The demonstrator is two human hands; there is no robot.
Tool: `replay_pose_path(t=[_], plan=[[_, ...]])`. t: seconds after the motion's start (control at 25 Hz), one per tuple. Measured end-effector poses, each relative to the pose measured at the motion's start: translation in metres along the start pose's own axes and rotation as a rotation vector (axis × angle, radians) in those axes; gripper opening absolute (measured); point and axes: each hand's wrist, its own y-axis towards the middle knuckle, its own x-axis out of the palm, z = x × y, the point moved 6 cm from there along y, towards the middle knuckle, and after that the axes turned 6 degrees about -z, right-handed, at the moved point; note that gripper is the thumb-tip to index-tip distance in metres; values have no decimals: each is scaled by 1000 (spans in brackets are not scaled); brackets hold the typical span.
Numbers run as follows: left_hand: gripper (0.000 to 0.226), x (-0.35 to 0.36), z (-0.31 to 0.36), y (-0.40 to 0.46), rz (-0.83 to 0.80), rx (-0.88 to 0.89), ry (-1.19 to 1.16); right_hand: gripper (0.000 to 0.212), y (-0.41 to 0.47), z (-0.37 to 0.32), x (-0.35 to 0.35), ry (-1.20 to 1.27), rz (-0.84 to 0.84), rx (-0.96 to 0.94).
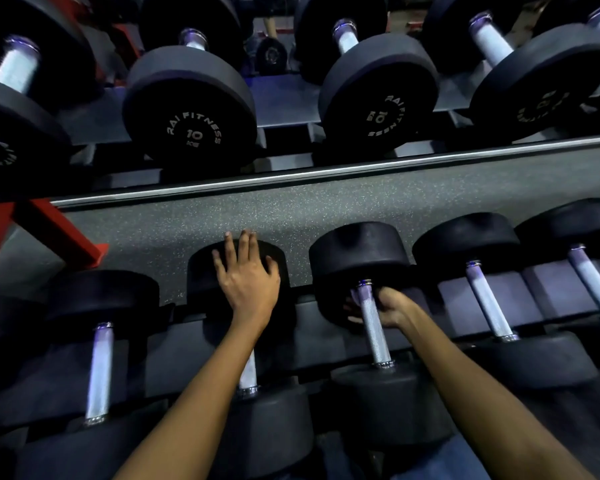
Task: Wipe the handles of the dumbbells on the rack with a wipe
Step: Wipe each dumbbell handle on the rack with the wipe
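A row of black dumbbells with silver knurled handles lies on the rack (326, 344) in front of me. My right hand (392, 308) is closed around the far end of one dumbbell handle (373, 323), with the fingers curled underneath. Something dark shows at the fingers, but I cannot tell whether it is a wipe. My left hand (246, 278) rests flat, fingers spread, on the far head (201, 271) of the dumbbell to the left. My forearm hides most of that dumbbell's handle (248, 372).
More dumbbell handles lie to the left (99, 372) and to the right (487, 299), (593, 278). Beyond a strip of speckled floor (326, 209) sits another row of dumbbells marked 10 (191, 129). A red frame beam (56, 230) stands at the left.
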Motion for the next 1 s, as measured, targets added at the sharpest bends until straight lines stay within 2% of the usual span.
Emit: replay_pose_path(t=[0.08, 0.12, 0.2, 0.28, 0.36, 0.48, 0.64, 0.8, 0.92, 1.0], plan=[[56, -1, 13, 4, 19, -75, -176, 35, 3, -18, -15, -33, 82, -8], [55, 1, 28, 4, 12, -21, -272, 34, 1, -27, -22, -75, 108, -8], [54, 13, 75, 2, -68, 251, -431, 33, 1, -29, -30, -43, 143, -16], [53, 28, 122, -2, -142, 548, -438, 32, 5, -20, -30, 93, 189, -64], [50, 41, 142, 1, -157, 669, -418, 31, 8, -14, -20, 193, 168, -57], [50, 52, 140, 3, -164, 673, -471, 31, -9, -27, -18, 91, 189, 5], [51, 52, 136, 6, -180, 681, -488, 30, -22, -35, -11, -22, 283, -38], [53, 53, 135, 1, -234, 663, -478, 28, -23, -40, -3, -338, 426, -130], [53, 53, 136, 1, -245, 607, -492, 28, -21, -41, -6, -294, 395, -124], [53, 52, 140, 3, -265, 566, -487, 22, -23, -39, -7, -313, 445, -129]])
